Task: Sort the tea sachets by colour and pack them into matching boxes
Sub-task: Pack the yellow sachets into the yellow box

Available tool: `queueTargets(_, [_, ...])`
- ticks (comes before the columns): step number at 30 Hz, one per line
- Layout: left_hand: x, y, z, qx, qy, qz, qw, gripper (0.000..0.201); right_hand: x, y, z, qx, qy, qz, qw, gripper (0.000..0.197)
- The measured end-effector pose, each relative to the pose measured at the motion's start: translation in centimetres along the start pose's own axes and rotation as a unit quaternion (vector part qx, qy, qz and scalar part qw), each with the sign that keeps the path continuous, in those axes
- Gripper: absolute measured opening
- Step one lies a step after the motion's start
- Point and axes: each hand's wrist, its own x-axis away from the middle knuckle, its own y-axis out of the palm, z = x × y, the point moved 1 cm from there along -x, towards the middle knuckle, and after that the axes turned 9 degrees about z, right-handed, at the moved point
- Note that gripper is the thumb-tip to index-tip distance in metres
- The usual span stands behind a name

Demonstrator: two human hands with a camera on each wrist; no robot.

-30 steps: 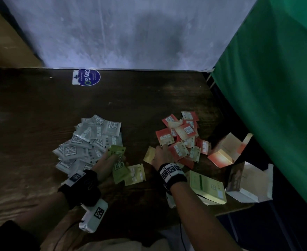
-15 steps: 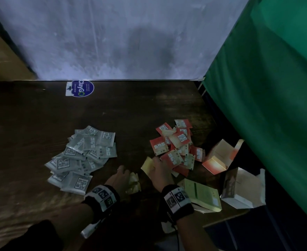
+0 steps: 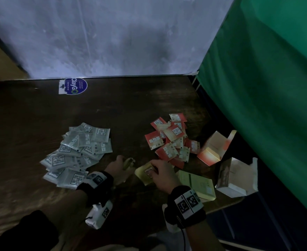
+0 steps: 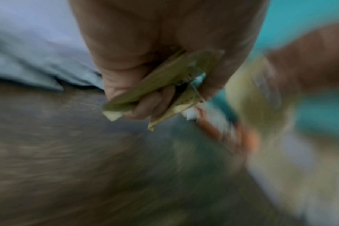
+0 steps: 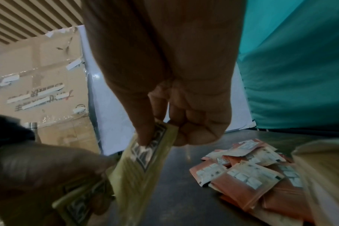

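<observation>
- I'm gathering the yellow-green sachets: my left hand (image 3: 119,164) clutches a small bunch of them (image 4: 157,85), and my right hand (image 3: 162,172) pinches another yellow-green sachet (image 5: 145,165) just above the desk (image 3: 131,109).
- Next, I'd say: stack them together and slide them into the yellow-green box (image 3: 197,185) beside my right wrist.
- White sachets (image 3: 76,153) and red sachets (image 3: 170,140) lie piled, unpacked.

1. Your left hand (image 3: 119,164) has left the white sachet pile, where it was a second ago, and now sits beside your right hand (image 3: 164,175).
2. The green sachets (image 4: 155,85) that lay loose on the table (image 3: 31,124) are now gathered in your left fist.
3. Your right hand has pulled the yellow sachet (image 3: 145,173) nearer to you, away from the red pile.
</observation>
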Motion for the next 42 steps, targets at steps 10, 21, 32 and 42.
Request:
queueTargets(10, [2.8,-1.2,3.2,0.388,-0.049,-0.135,0.911,0.044,0.2,-0.7,-2.3,-0.147,-0.058,0.06,0.986,0.024])
queueTargets(21, [4.4,-2.3,5.9,0.445,-0.002,-0.151,0.882,0.042,0.4,-1.3,-2.3,-0.075,-0.103,-0.027,0.991,0.138])
queueTargets(32, [5.1,-1.9,6.8,0.389,0.059,-0.205,0.896,0.067,1.1,-2.8,-2.0,-0.117,-0.196,0.136,0.964,0.086])
queueTargets(42, [5.8,-1.7,11.5,-0.057,0.311,0.031,0.948,0.071,3.6,-8.6,0.4,-0.345,0.066,0.051,0.935,0.032])
